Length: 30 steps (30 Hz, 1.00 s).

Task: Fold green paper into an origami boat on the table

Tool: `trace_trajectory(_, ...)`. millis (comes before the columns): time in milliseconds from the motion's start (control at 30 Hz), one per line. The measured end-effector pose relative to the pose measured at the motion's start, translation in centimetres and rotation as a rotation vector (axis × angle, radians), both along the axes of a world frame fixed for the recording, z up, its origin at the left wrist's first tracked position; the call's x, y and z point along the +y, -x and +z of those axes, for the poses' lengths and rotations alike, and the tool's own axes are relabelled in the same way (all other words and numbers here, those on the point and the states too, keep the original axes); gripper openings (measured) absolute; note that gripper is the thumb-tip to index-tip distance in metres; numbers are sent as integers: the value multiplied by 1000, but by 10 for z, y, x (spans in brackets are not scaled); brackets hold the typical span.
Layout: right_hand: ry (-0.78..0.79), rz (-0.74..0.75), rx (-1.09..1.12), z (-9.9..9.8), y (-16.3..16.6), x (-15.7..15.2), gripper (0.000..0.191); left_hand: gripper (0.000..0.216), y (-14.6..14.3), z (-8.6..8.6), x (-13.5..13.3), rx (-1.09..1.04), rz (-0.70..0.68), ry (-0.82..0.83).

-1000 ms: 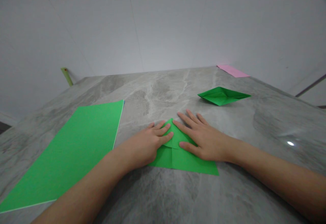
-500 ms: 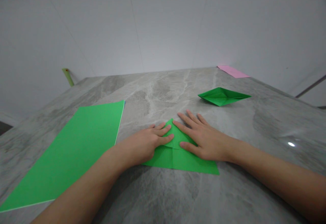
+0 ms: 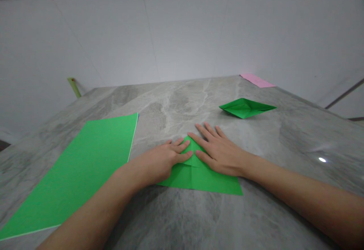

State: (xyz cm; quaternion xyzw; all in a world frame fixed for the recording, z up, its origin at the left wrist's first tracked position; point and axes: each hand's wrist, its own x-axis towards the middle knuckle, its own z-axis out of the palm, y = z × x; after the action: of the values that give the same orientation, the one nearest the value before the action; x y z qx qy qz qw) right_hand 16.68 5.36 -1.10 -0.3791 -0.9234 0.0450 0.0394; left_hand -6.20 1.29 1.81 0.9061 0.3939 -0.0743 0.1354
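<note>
A creased sheet of green paper (image 3: 199, 180) lies flat in front of me, its top folded into a point and its lower edge wide. My left hand (image 3: 165, 162) rests on its left side, fingers stretched toward the middle crease. On the right slope my right hand (image 3: 220, 151) lies with fingers spread, its forefinger tip at the peak and its thumb near the crease. Both hands cover parts of the folded flaps. Farther back to the right sits a folded green paper boat (image 3: 246, 108), touched by neither hand.
A stack of green paper (image 3: 88, 162) lies at the left, partly beneath my left forearm in view. Pink paper (image 3: 257, 80) lies at the far right corner of the grey marbled table (image 3: 176, 98). A white wall (image 3: 182, 33) stands behind.
My right hand has slid slightly left and up on the paper, its thumb and forefinger now closer to the peak and crease. My left hand stays in place; the view has shifted a little.
</note>
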Motion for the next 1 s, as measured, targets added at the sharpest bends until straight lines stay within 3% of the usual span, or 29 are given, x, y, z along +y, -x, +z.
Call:
trace_trajectory(167, -20, -73, 18, 0, 3, 2, 60, 82, -1, 0, -1, -14, 0, -14)
trace_trajectory(400, -30, -99, 48, 0, 1, 3, 64, 57, -3, -8, -1, -74, -16, -168)
trace_trajectory(1000, -7, -123, 74, -4, -5, 10, 60, 77, 4, -6, 0, -14, -30, -79)
